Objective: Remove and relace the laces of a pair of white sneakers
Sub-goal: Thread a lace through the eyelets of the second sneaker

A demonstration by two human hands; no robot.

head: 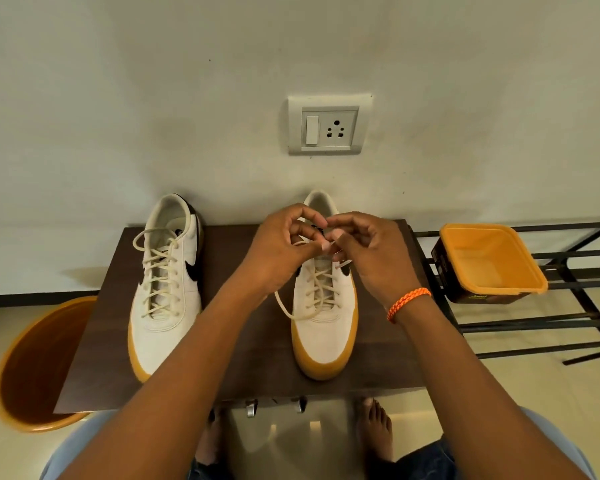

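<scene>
Shoes sit side by side on a dark wooden table [229, 358]. Over the right sneaker [324, 327], the left hand [284, 247] and right hand [371, 254] meet, both pinching its cream lace [293, 311] near the top holes. The left sneaker [167, 296] is laced, well apart. An orange tub [492, 261] sits far right on a rack.

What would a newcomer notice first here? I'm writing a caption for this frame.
Two hands, the left hand and right hand, meet over the right sneaker, pinching its lace near the top eyelets. The left sneaker sits laced beside it on the dark wooden table. An orange bracelet rings the right wrist.
</scene>
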